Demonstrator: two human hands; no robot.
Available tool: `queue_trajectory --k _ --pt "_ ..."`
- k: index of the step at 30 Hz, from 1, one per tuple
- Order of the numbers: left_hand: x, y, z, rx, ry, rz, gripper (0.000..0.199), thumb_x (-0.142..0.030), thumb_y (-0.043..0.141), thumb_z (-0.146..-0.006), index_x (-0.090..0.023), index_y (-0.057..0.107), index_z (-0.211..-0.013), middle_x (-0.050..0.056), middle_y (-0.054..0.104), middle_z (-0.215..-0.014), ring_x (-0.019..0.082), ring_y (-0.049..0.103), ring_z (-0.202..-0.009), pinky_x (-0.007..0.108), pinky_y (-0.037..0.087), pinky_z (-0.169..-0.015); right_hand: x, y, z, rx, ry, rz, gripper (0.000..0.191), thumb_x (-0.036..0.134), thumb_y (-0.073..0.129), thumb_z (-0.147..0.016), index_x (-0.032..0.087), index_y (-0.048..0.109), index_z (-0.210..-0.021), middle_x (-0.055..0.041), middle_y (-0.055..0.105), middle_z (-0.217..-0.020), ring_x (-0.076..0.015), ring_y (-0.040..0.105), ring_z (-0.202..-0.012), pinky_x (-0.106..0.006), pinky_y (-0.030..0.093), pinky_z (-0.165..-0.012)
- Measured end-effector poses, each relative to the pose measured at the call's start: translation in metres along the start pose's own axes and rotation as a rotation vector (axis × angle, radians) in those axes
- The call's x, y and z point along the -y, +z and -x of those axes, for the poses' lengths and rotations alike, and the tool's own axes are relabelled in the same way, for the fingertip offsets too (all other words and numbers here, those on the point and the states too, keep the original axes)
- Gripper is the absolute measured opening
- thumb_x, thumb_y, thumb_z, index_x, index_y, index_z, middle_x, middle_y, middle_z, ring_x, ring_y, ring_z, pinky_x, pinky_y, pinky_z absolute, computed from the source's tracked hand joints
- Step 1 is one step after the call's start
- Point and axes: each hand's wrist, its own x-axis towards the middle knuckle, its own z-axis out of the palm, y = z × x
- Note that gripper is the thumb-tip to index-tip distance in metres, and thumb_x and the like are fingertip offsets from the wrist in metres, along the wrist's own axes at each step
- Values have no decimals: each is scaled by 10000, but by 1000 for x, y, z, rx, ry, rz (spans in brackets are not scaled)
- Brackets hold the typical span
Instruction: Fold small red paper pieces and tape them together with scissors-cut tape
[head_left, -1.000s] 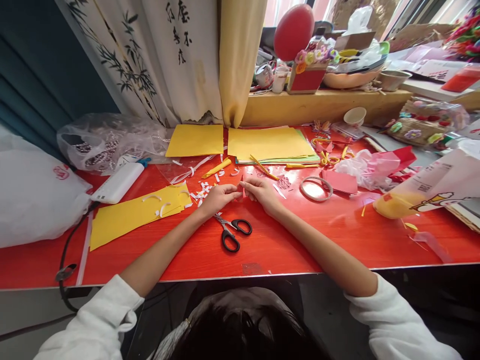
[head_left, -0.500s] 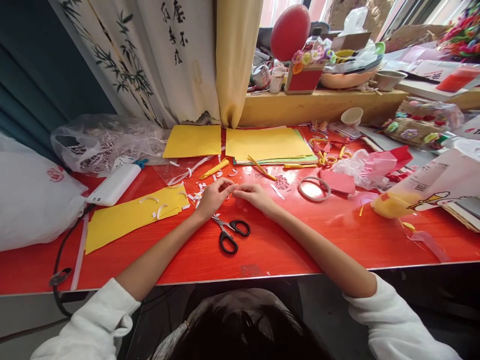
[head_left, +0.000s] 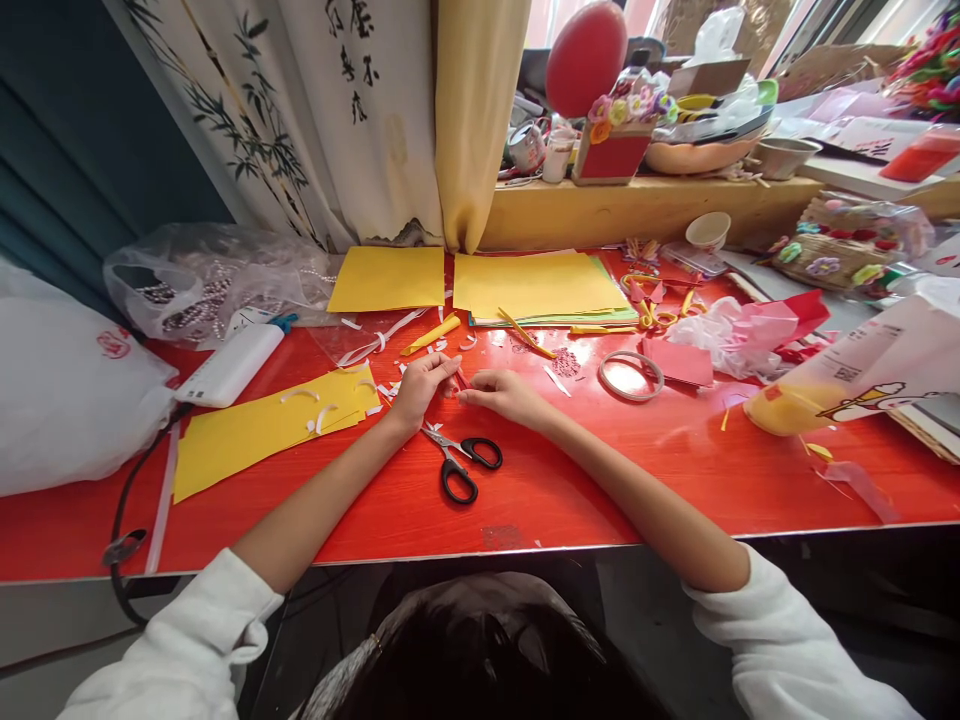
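Observation:
My left hand is closed in a pinch above the middle of the red table. Close by on the right, my right hand is also pinched, its fingertips pointing at the left ones. A small red piece, seemingly paper, shows between the fingertips; the fingers hide most of it. Black-handled scissors lie just below the hands, blades toward the left wrist. White paper scraps are scattered beside the left hand. Past the hands rest a rolled yellow paper and a folded yellow strip.
Yellow sheets lie at left, with more yellow paper at the back. A tape ring and red paper sit right. A drink cup stands farther right; a white plastic bag bulges at left.
The fingertips, close together before, have drawn slightly apart, the left hand shifting a little left. The small red piece now shows between them. The scissors stay in place.

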Motion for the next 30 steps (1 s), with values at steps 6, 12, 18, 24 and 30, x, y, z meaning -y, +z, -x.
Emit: queue_trajectory --k 6,12,18,24,30 --pt "0 -2 -6 -24 6 105 233 -368 618 -787 -146 553 -759 -31 562 -585 45 459 -444 183 362 -460 5 -6 3 46 84 -153 320 423 529 -839 129 591 -728 15 501 -673 -98 443 -629 -244 330 -618" --pt "-3 2 -2 106 44 95 232 -331 704 -722 -147 581 -790 -36 569 -601 50 488 -470 183 383 -478 4 -21 6 246 155 -351 332 440 600 -807 112 655 -801 -10 596 -666 -82 498 -577 -217 384 -580" --pt "-3 3 1 133 71 9 274 -380 698 -722 -137 572 -734 -14 589 -590 62 488 -485 198 375 -482 -1 -21 5 287 152 -447 408 493 460 -894 121 628 -892 -63 684 -801 -79 572 -553 -217 446 -566" --pt "-2 3 3 179 82 -60 239 -357 667 -755 -145 558 -735 -28 565 -596 56 477 -490 197 367 -499 3 -22 7 320 234 -546 331 461 547 -859 136 555 -799 28 566 -552 -57 492 -446 -179 395 -453" --pt "-6 5 7 207 101 -114 245 -367 641 -775 -147 549 -716 -24 556 -601 63 476 -499 209 369 -519 3 -26 10 467 313 -720 278 410 588 -837 152 501 -780 43 536 -476 -61 458 -382 -160 387 -380"
